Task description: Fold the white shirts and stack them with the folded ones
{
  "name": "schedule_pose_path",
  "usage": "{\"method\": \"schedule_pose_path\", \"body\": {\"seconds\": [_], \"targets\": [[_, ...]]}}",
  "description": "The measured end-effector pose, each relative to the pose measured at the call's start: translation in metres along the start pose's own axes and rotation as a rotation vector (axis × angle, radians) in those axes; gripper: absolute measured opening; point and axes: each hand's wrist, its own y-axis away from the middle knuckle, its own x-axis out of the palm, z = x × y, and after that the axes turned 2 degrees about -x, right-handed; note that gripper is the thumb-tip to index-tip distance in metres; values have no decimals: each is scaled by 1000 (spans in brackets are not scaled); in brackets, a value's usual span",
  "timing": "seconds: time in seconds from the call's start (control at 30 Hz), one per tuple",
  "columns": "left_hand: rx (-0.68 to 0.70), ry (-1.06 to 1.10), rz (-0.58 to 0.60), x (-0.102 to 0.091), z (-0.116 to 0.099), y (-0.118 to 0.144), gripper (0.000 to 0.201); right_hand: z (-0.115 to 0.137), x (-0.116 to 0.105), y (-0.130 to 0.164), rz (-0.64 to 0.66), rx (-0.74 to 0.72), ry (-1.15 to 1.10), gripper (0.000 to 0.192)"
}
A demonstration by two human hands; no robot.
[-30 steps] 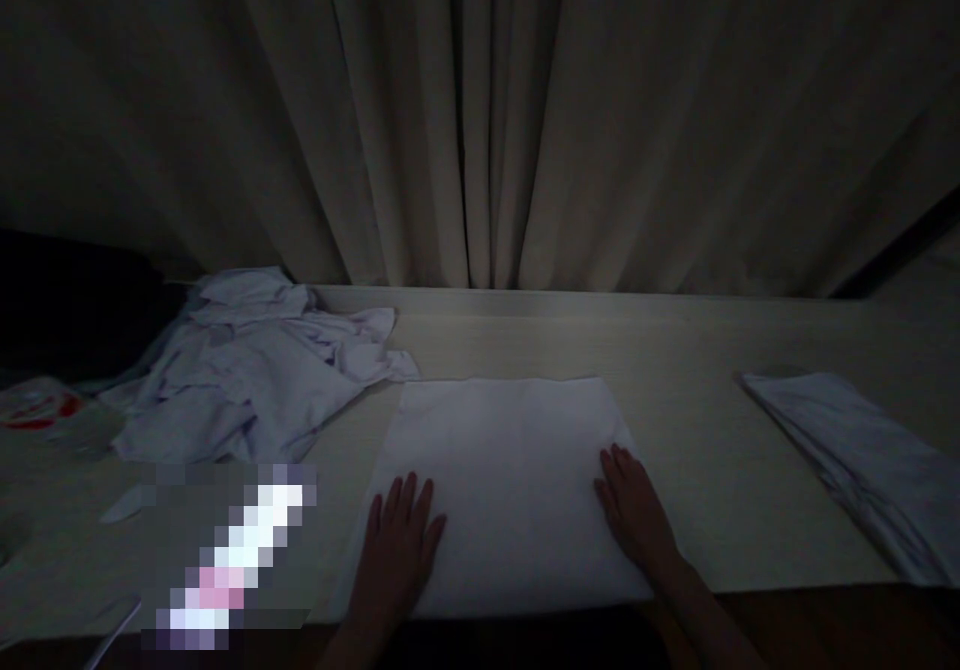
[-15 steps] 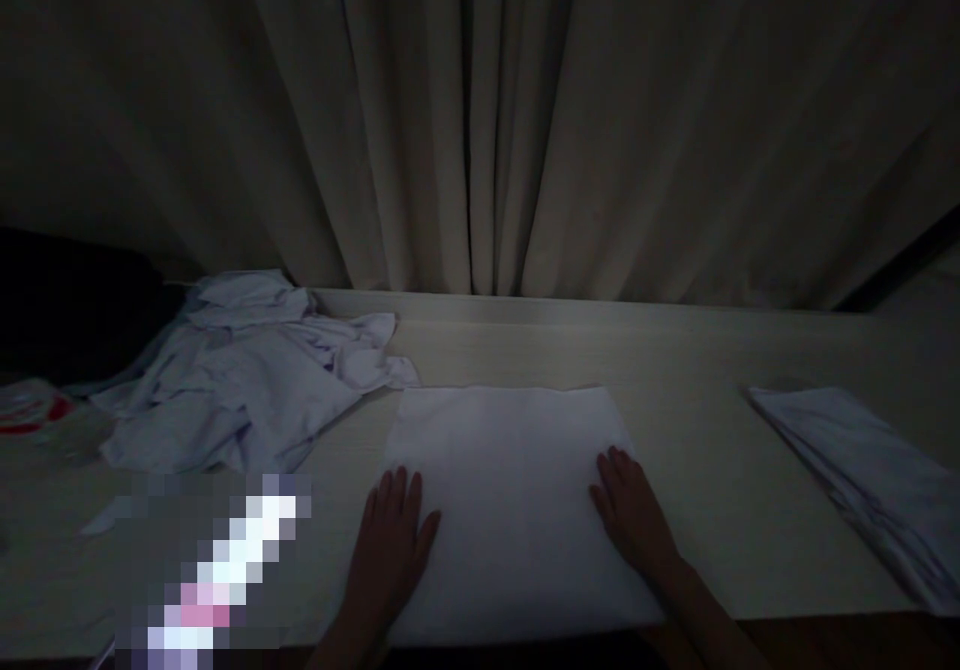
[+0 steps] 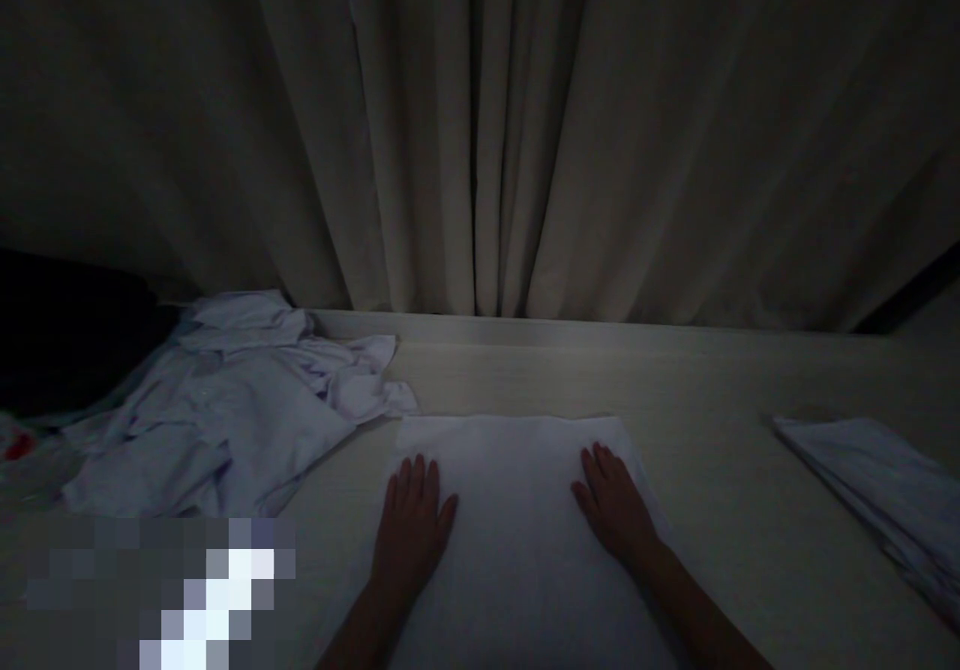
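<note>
The flat white cloth (image 3: 510, 540) lies spread on the pale table (image 3: 720, 510), directly in front of the person, with its far edge parallel to the table's back ledge and its near part running out of the bottom of the picture. The left hand (image 3: 411, 530) rests palm down on the left portion of the flat white cloth, fingers extended and held close together, thumb angled outward toward the cloth's centre; it grips nothing. The right hand (image 3: 613, 510) rests palm down on the right portion of the flat white cloth, just inside its right edge, fingers extended with slight gaps between them; it also grips nothing. Both forearms enter from the bottom edge of the picture and converge on the cloth. The two hands are well apart, with a bare strip of the cloth between them. To the left of the flat white cloth sits a crumpled pile of white fabric (image 3: 225, 410), its nearest fold just beside the cloth's far left corner; contact between them cannot be determined in the low light. To the right of the flat white cloth, well apart from it, lies a folded white stack (image 3: 877, 480), partly cut off by the picture's right edge. Behind the cloth, beyond the table ledge, a beige curtain (image 3: 480, 130) hangs in vertical folds.
</note>
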Motion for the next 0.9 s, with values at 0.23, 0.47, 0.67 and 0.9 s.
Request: {"method": "schedule_pose_path", "body": {"seconds": [0.23,0.47,0.67,0.9], "targets": [[7,113,16,17,-44,-48,64,43,11,-45,48,-60,-62,70],[-16,119,19,24,-47,-40,64,45,16,-45,85,-39,-83,71],[-36,177,135,2,-25,-71,53,41,-7,-59,74,-14,-161,59],[18,185,203,-2,17,-126,38,40,-14,-111,14,-73,-159,37]]}}
